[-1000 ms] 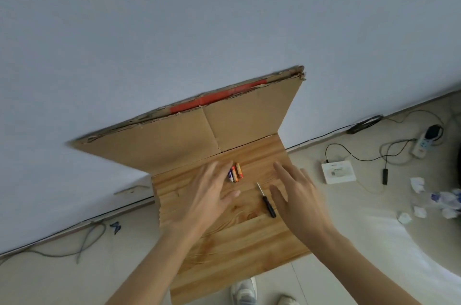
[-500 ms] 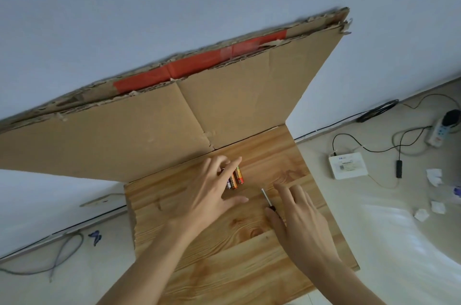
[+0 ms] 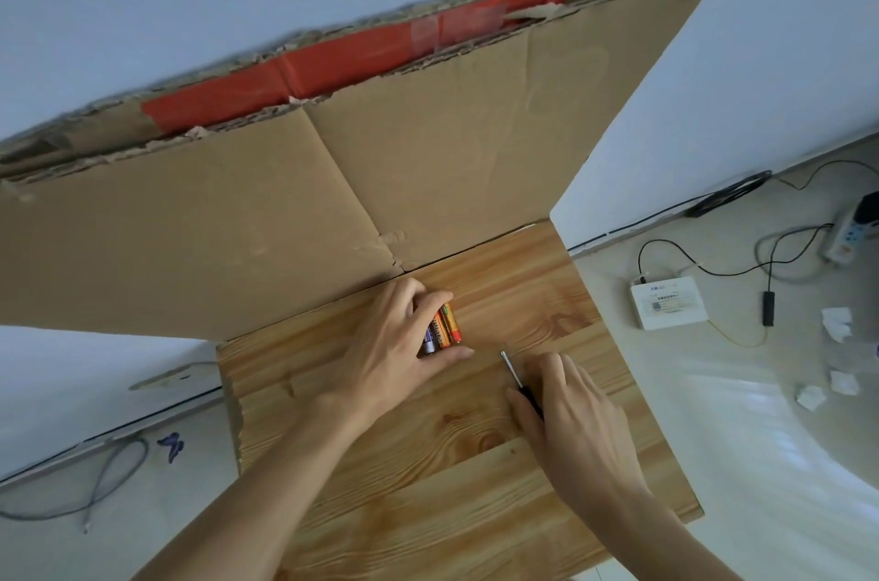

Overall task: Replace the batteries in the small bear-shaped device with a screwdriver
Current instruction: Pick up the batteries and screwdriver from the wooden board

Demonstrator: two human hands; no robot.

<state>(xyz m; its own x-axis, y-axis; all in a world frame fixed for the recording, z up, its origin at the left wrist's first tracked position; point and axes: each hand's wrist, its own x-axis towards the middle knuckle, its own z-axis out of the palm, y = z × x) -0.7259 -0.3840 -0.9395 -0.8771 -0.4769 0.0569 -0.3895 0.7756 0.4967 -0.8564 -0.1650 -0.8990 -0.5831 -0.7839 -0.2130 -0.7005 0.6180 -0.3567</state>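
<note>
Both bare forearms reach forward. The left hand (image 3: 390,342) pinches orange and purple cylindrical batteries (image 3: 446,324) between thumb and forefinger; the right hand (image 3: 571,409) curls round a slim black-handled screwdriver (image 3: 511,366).

My left hand (image 3: 390,342) cups batteries (image 3: 444,326) between finger and thumb; my right hand (image 3: 575,414) pinches screwdriver (image 3: 511,369) handle on wooden board (image 3: 523,285).
</note>
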